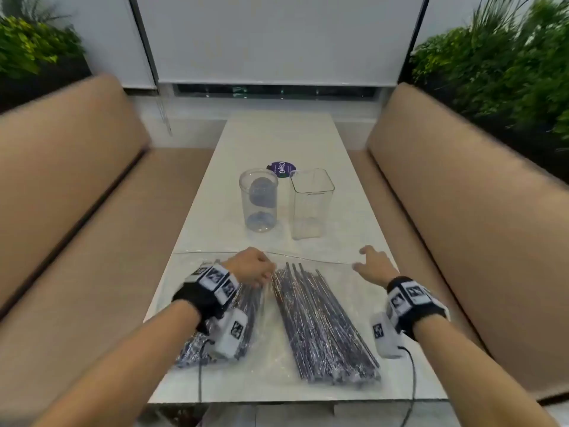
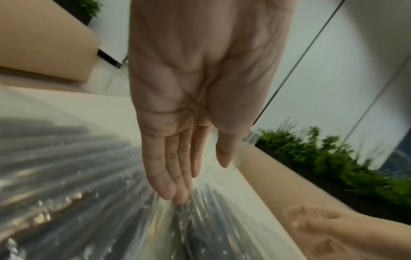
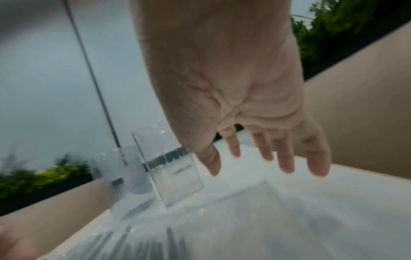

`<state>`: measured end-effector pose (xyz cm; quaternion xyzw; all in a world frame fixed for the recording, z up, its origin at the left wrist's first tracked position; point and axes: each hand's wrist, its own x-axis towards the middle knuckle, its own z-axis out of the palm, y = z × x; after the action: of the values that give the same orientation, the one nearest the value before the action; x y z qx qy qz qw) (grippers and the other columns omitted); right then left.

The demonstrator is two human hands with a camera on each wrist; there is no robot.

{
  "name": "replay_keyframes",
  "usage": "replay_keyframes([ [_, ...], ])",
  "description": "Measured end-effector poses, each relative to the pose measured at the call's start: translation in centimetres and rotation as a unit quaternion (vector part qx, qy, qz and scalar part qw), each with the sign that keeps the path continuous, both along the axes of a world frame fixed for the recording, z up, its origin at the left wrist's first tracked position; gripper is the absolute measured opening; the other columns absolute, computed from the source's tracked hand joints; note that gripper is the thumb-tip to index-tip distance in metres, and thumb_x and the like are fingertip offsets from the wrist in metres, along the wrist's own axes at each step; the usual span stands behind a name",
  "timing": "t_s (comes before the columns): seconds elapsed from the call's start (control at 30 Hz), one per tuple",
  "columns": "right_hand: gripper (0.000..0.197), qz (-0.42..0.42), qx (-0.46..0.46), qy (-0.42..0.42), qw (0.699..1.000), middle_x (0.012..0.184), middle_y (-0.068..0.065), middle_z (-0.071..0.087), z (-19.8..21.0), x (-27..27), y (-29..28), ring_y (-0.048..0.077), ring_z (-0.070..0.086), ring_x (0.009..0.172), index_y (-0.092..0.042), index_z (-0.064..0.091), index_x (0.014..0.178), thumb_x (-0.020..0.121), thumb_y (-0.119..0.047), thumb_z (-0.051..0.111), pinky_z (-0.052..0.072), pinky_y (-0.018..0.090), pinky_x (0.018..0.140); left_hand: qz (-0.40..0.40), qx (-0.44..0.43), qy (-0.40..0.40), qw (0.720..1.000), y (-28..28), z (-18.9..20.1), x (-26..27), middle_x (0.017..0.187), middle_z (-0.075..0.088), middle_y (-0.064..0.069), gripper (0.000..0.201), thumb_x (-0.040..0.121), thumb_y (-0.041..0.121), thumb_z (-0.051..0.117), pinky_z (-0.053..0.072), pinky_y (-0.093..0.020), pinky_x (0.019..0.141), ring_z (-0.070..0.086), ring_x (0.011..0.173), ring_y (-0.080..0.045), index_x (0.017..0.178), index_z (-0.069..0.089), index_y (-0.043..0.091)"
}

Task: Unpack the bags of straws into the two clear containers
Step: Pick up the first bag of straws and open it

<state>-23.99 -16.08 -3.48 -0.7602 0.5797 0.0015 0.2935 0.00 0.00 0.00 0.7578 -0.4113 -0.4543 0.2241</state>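
Two clear bags of dark straws lie at the table's near end. The left bag (image 1: 221,322) lies under my left wrist and the right bag (image 1: 320,325) lies between my hands. My left hand (image 1: 257,272) has straight fingers. Its fingertips (image 2: 175,197) touch the plastic over the straws (image 2: 200,219). My right hand (image 1: 371,263) hovers open with spread fingers (image 3: 286,165) over the right bag's empty far corner (image 3: 289,211), holding nothing. Beyond the bags stand an empty round container (image 1: 258,200) and an empty square container (image 1: 311,203), the square container (image 3: 171,168) also in the right wrist view.
A round purple sticker (image 1: 280,168) lies behind the containers on the white table (image 1: 277,134). Tan padded benches (image 1: 61,186) (image 1: 477,195) flank the table on both sides, with green plants (image 1: 508,66) behind them. Cables hang from my wrist cameras over the near edge.
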Motion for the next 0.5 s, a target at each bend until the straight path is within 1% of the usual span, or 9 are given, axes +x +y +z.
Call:
replay_keyframes([
  [0.07,0.062,-0.072,0.032,0.029,0.996,0.150,0.026,0.027,-0.9,0.3,0.4,0.045,0.040,0.132,-0.008,0.026,0.146,0.096,-0.030,0.053,0.039,0.046,0.107,0.026,0.049,-0.016,0.998,-1.0,-0.9,-0.8,0.099,0.069,-0.012,0.043,0.096,0.033,0.057,0.057,-0.041,0.092,0.067,0.087,-0.023,0.119,0.060,-0.003],
  [0.17,0.080,-0.112,0.079,-0.010,0.990,0.151,0.027,0.029,-1.9,1.1,1.5,0.044,0.038,0.135,-0.004,0.017,0.149,0.091,-0.033,0.063,0.038,0.048,0.109,-0.008,0.072,-0.109,0.991,-1.9,-1.9,-2.3,0.116,0.066,-0.017,0.055,0.096,0.046,0.050,0.052,-0.040,0.096,0.066,0.105,-0.031,0.121,0.058,-0.003],
  [0.2,0.084,-0.116,0.083,-0.036,0.989,0.150,0.027,0.033,-2.0,1.1,1.9,0.043,0.039,0.135,-0.003,0.015,0.150,0.089,-0.030,0.066,0.038,0.048,0.110,-0.024,0.070,-0.142,0.987,-2.0,-2.1,-2.8,0.110,0.065,-0.017,0.054,0.097,0.047,0.047,0.051,-0.035,0.093,0.065,0.098,-0.030,0.112,0.060,-0.003],
  [0.27,0.087,-0.133,0.081,-0.112,0.981,0.149,0.026,0.038,-2.2,1.2,2.1,0.041,0.041,0.135,-0.001,0.012,0.152,0.087,-0.015,0.069,0.039,0.045,0.108,-0.013,0.041,-0.151,0.988,-2.1,-2.5,-3.7,0.075,0.056,-0.008,0.046,0.098,0.042,0.048,0.047,-0.030,0.078,0.057,0.067,-0.022,0.073,0.055,0.004],
  [0.33,0.084,-0.178,0.096,-0.198,0.959,0.143,0.026,0.042,-2.1,1.3,2.3,0.039,0.047,0.127,-0.002,0.014,0.152,0.085,-0.002,0.066,0.044,0.042,0.098,0.029,0.020,-0.093,0.995,-2.3,-3.5,-4.3,0.066,0.052,-0.004,0.044,0.097,0.039,0.052,0.056,-0.036,0.083,0.064,0.070,-0.028,0.063,0.045,0.012],
  [0.4,0.064,-0.217,0.131,-0.285,0.924,0.119,0.024,0.054,-1.2,1.1,2.7,0.031,0.056,0.096,-0.001,0.034,0.140,0.082,0.004,0.061,0.050,0.040,0.082,0.066,-0.006,-0.017,0.998,-2.1,-4.0,-4.6,0.079,0.062,-0.009,0.039,0.096,0.041,0.053,0.058,-0.044,0.088,0.071,0.092,-0.034,0.078,0.056,0.007],
  [0.43,0.042,-0.229,0.141,-0.331,0.904,0.098,0.019,0.055,-0.1,0.9,3.0,0.024,0.053,0.077,0.002,0.048,0.122,0.081,0.007,0.057,0.053,0.037,0.073,0.089,-0.016,0.025,0.996,-1.9,-4.0,-4.6,0.092,0.065,-0.012,0.044,0.096,0.044,0.053,0.059,-0.043,0.085,0.070,0.095,-0.032,0.094,0.059,0.001],
  [0.47,0.018,-0.236,0.155,-0.379,0.881,0.080,0.014,0.049,1.3,0.7,3.5,0.019,0.046,0.064,0.005,0.055,0.098,0.081,0.010,0.053,0.053,0.035,0.066,0.115,-0.022,0.071,0.991,-1.7,-3.9,-4.6,0.108,0.065,-0.014,0.056,0.095,0.049,0.052,0.059,-0.040,0.080,0.068,0.095,-0.027,0.115,0.056,-0.004],
  [0.5,0.008,-0.238,0.169,-0.425,0.857,0.070,0.010,0.043,2.9,0.5,4.2,0.016,0.040,0.055,0.011,0.056,0.086,0.081,0.012,0.050,0.054,0.035,0.066,0.137,-0.027,0.109,0.984,-1.5,-3.5,-4.7,0.123,0.061,-0.014,0.071,0.092,0.056,0.051,0.058,-0.035,0.076,0.066,0.099,-0.023,0.133,0.046,-0.002],
])
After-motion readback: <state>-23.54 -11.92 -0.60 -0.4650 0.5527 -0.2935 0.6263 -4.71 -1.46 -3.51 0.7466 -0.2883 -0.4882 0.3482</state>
